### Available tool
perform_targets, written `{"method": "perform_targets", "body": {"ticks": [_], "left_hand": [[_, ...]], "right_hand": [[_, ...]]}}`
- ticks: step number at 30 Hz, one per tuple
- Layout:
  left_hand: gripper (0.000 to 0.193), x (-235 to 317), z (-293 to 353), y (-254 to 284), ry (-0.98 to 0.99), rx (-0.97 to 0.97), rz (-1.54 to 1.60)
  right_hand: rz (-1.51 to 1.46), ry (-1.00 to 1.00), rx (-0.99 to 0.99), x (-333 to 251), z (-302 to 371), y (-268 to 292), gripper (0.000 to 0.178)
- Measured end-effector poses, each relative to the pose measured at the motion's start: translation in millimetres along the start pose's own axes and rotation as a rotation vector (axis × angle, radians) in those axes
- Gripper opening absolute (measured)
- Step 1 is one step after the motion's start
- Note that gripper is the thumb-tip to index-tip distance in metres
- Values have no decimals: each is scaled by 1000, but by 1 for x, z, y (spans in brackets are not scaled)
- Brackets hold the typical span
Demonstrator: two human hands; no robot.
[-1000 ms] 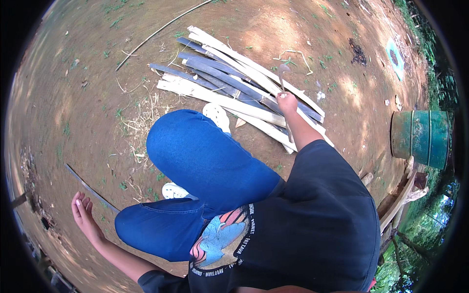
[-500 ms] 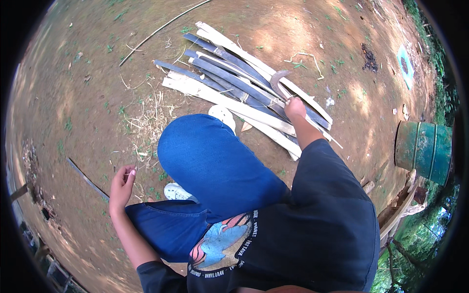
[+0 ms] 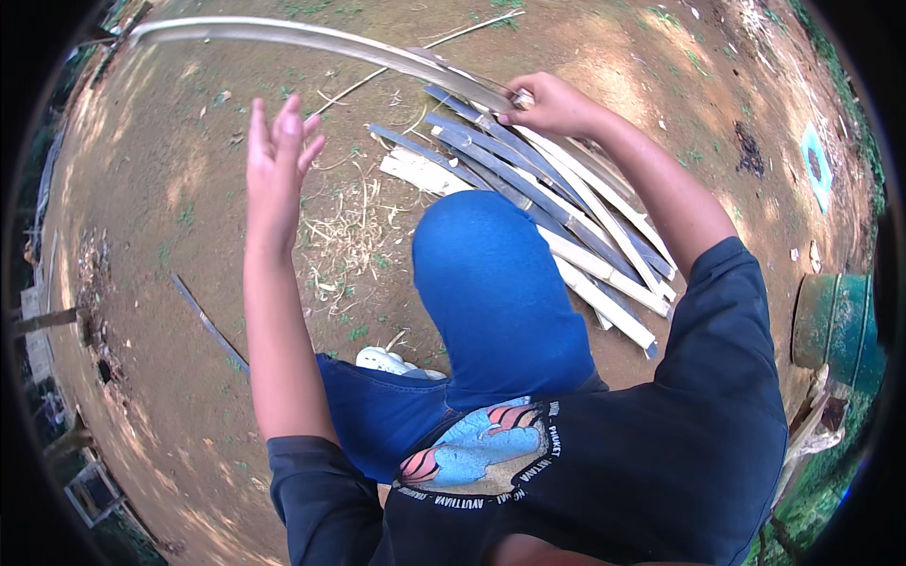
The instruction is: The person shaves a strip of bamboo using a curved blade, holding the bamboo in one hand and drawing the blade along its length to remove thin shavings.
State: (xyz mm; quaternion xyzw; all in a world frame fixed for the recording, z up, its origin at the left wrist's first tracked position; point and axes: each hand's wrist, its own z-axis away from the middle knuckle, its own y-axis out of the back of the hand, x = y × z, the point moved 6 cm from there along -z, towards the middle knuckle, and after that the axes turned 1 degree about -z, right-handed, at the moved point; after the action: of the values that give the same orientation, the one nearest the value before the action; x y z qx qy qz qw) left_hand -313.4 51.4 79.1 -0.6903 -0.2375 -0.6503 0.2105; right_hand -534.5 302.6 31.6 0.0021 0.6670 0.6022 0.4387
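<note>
A long, pale split-bamboo strip (image 3: pixel 311 40) is raised across the far side, and my right hand (image 3: pixel 552 106) grips its near end. Something thin and brown shows along that strip close to the hand. It may be the sickle's blade, but I cannot make it out well. My left hand (image 3: pixel 276 170) is lifted at the left with fingers spread, holding nothing and apart from the strip. Beneath and beyond my right hand lies a loose pile of bamboo strips (image 3: pixel 557 193), some dark-skinned and some pale. My raised knee in blue jeans covers part of the pile.
Pale shavings (image 3: pixel 344 241) litter the brown earth left of the pile. A dark thin strip (image 3: pixel 209 323) lies farther left, and a thin stick (image 3: pixel 472 30) at the far side. A green drum (image 3: pixel 835 330) stands at the right. My white shoe (image 3: pixel 396 362) shows below.
My right hand has moved up and away from the pile, now with a long bamboo strip in it. My left hand has risen and opened. The view has shifted, moving the pile rightward.
</note>
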Motion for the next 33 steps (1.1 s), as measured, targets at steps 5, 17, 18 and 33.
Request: {"method": "perform_targets", "body": {"ticks": [5,17,18,33], "left_hand": [[46,87,9,90,-280,213,359],[22,73,144,230,-304,802,-259],[22,68,146,232,-298,823,-253],[35,115,142,195,-374,707,-571]], "right_hand": [[-98,160,-289,-128,-57,-28,49],[-524,181,-85,-232,-47,-73,43],[-505,225,-88,-238,-44,-74,42],[-1016,190,-319,-259,27,-179,38]]}}
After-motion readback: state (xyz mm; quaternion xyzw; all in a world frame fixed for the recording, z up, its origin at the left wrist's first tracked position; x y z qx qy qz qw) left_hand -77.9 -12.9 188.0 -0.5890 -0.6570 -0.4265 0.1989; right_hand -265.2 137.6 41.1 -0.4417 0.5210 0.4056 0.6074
